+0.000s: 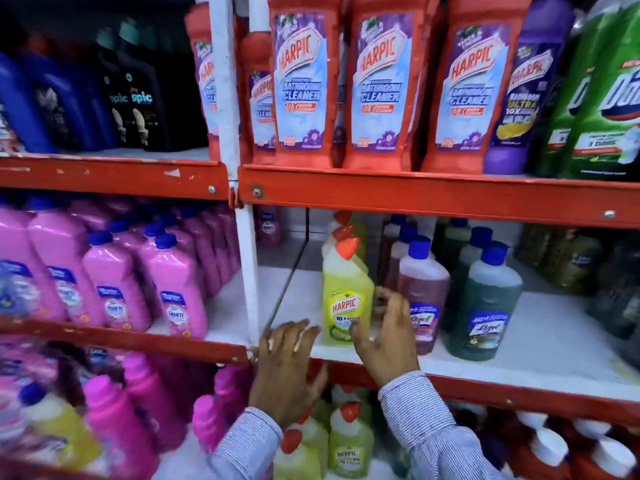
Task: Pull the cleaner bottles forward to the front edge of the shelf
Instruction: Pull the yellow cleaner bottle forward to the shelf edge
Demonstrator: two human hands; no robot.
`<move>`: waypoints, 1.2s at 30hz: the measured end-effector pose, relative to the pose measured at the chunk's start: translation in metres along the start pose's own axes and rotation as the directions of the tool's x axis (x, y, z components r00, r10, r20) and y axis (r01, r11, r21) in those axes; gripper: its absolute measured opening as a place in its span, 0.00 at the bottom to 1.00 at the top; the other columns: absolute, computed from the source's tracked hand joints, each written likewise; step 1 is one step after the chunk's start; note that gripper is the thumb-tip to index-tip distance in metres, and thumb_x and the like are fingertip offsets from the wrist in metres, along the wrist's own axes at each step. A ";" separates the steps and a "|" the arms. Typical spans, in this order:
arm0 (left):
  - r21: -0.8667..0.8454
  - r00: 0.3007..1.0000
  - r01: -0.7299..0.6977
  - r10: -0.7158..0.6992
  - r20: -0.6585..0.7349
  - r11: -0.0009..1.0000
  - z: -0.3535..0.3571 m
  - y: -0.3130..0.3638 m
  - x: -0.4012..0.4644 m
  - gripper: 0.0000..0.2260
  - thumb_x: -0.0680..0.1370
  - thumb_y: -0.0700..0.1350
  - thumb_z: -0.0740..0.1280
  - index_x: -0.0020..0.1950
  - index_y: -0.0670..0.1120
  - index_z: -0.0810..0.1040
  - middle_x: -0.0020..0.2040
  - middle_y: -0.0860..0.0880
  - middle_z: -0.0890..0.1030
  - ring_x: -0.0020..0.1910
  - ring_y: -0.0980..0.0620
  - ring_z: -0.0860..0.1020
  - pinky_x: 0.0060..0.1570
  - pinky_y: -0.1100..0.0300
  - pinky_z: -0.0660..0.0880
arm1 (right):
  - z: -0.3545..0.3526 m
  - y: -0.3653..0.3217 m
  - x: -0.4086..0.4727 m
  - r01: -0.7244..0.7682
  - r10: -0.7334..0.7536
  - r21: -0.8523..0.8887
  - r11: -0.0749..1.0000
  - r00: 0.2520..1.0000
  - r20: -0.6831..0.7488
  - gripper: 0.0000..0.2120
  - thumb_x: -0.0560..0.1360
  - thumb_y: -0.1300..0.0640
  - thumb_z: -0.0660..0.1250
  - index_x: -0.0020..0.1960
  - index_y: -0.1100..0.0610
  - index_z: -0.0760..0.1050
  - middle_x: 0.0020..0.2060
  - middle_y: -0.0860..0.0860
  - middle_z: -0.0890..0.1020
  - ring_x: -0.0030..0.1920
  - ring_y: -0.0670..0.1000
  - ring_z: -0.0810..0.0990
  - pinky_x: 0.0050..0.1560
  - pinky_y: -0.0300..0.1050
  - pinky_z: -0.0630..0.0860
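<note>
I'm reading the right hand (384, 332) as nearer: its grip is part open, fingers curling at the yellow Harpic bottle (346, 299), not clamped. Bottle is standing upright near shelf front edge (485, 382). Left hand (287, 362) is resting flat, holding nothing.

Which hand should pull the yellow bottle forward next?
Probably the right hand: its fingers already curl around the yellow Harpic bottle. The left hand lies flat on the shelf edge, beside it.

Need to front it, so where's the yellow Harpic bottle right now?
Head view, middle shelf: the yellow Harpic bottle stands near the front edge, left of the reddish blue-capped bottle, right hand against it.
</note>
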State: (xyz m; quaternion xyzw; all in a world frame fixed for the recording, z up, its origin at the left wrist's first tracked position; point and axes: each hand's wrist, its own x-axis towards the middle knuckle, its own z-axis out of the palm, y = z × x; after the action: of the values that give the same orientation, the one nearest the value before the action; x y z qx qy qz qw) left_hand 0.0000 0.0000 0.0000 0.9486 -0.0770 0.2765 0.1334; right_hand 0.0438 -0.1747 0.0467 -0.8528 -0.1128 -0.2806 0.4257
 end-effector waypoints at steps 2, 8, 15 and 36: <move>0.007 0.998 0.011 -0.012 0.063 1.000 0.013 -0.006 -0.004 0.24 0.70 0.59 0.66 0.64 0.50 0.76 0.63 0.48 0.80 0.61 0.44 0.78 0.64 0.42 0.72 | 0.014 -0.001 0.003 -0.099 0.099 -0.030 0.995 0.995 0.007 0.34 0.61 0.47 0.70 0.62 0.64 0.69 0.55 0.62 0.75 0.59 0.64 0.73 0.62 0.58 0.72; -0.046 0.996 -0.037 0.040 0.079 0.998 0.042 -0.028 -0.011 0.18 0.74 0.55 0.64 0.61 0.48 0.78 0.61 0.48 0.83 0.64 0.46 0.78 0.72 0.48 0.57 | 0.047 -0.014 0.018 -0.343 0.351 0.108 0.933 0.934 -0.068 0.49 0.51 0.35 0.75 0.65 0.58 0.68 0.59 0.58 0.77 0.59 0.60 0.77 0.60 0.55 0.76; -0.151 0.995 -0.100 0.098 -0.021 0.983 0.046 -0.030 -0.010 0.17 0.76 0.55 0.66 0.61 0.49 0.78 0.58 0.50 0.82 0.60 0.50 0.77 0.71 0.52 0.59 | 0.057 -0.024 0.021 -0.470 0.470 0.037 0.882 0.872 -0.137 0.46 0.52 0.37 0.79 0.59 0.62 0.66 0.53 0.61 0.78 0.53 0.63 0.80 0.50 0.54 0.79; -0.169 0.995 -0.053 0.038 -0.092 0.984 0.045 -0.022 -0.013 0.16 0.74 0.56 0.65 0.55 0.48 0.81 0.51 0.51 0.84 0.52 0.48 0.80 0.62 0.54 0.64 | 0.036 -0.023 -0.016 -0.349 0.347 0.003 0.937 0.932 -0.100 0.46 0.51 0.32 0.75 0.57 0.58 0.64 0.53 0.56 0.76 0.56 0.60 0.77 0.54 0.57 0.79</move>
State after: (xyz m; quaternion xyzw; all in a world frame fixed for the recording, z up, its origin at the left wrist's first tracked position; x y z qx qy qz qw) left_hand 0.0165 0.0089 -0.0485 0.9185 -0.1160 0.3135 0.2111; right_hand 0.0349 -0.1316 0.0353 -0.8475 0.0633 -0.2435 0.4674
